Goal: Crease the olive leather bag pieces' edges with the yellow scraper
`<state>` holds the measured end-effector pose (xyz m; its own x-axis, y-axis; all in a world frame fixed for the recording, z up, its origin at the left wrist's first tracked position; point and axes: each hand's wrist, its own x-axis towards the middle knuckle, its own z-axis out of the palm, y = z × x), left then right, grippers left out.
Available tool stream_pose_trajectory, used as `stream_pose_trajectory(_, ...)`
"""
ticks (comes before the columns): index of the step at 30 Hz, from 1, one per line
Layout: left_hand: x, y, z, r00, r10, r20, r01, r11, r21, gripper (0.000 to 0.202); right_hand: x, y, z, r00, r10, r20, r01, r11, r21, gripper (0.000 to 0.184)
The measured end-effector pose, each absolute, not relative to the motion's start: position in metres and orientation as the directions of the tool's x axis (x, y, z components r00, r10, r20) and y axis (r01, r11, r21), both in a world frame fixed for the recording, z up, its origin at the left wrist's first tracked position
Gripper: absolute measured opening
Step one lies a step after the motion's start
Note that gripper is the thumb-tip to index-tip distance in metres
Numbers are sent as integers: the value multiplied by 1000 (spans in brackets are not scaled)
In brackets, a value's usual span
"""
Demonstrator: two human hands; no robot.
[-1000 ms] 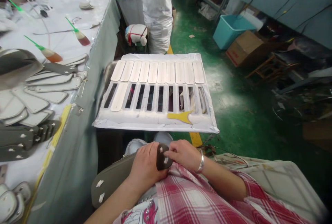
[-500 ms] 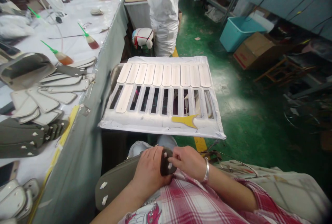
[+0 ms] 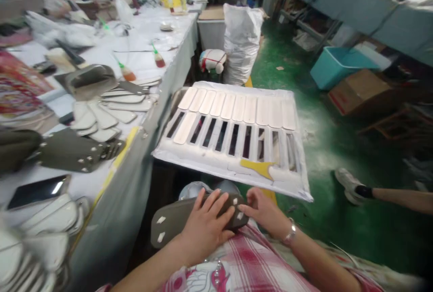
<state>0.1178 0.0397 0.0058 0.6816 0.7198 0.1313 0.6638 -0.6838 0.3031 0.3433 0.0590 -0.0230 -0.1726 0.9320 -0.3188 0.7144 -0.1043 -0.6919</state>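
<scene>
A dark olive elongated panel (image 3: 176,215) with rounded ends lies across my lap. It bears small white tabs at both ends. My left hand (image 3: 208,220) rests on the middle of the panel, fingers spread and flat. At the panel's right end, the curled fingers of my right hand (image 3: 267,215) are beside a white tab (image 3: 240,215), one digit touching close to it. Whether they pinch anything is hidden. Beyond my knees stands a white slotted board (image 3: 209,156) with pale rounded strips (image 3: 216,103) on it and a yellow forked piece (image 3: 257,168) near its front edge.
On the left table are stacked pale panels (image 3: 50,215), olive panels (image 3: 67,150), a phone (image 3: 39,191) and bottles with green nozzles (image 3: 158,59). A white sack (image 3: 241,44), teal bin (image 3: 341,66) and cardboard box (image 3: 360,89) stand beyond. Another person's shoe (image 3: 348,186) is at right.
The view has turned left, so the scene sits further right. My left hand has slid back from the panel's end and spread its fingers. Another person's foot has appeared at right.
</scene>
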Motion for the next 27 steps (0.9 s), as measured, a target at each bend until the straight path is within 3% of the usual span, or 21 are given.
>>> stream_pose_trajectory(1,108,36,8,664,730,161,666,-675,317,45,344,58,-22,-184,938,-294,741,-64,-669,36)
stream_pose_trajectory(3,79,25,11,495,836,237,744,-548,381,40,341,60,-21,-185,976,-114,807,85,-584,57)
stream_pose_trajectory(5,44,10,11,117,964,241,835,-226,501,28,324,64,-18,-318,945,77,822,315,-475,66)
stream_pose_trajectory(7,12,-6,7,-246,967,65,758,150,635,22,291,66,-11,-515,838,182,749,543,-380,69)
stream_pose_trajectory(8,-1,-13,4,-332,941,-65,672,284,684,24,271,66,-7,-615,765,191,686,638,-350,71)
stream_pose_trajectory(10,-17,-22,-2,-347,894,-283,500,432,750,29,227,65,-1,-762,629,154,559,759,-335,76)
stream_pose_trajectory(12,-24,-24,-7,-296,878,-375,381,469,797,31,189,65,0,-834,544,90,488,803,-342,79)
stream_pose_trajectory(17,-26,-16,-6,-243,902,-356,346,424,837,28,151,70,-6,-864,503,-7,475,813,-337,78)
stream_pose_trajectory(21,-33,-9,-5,-177,920,-348,364,390,846,30,152,72,-7,-875,484,-12,458,819,-345,84)
stream_pose_trajectory(27,-39,-1,-8,-132,927,-352,389,375,842,31,152,71,-9,-866,500,-13,477,817,-325,76)
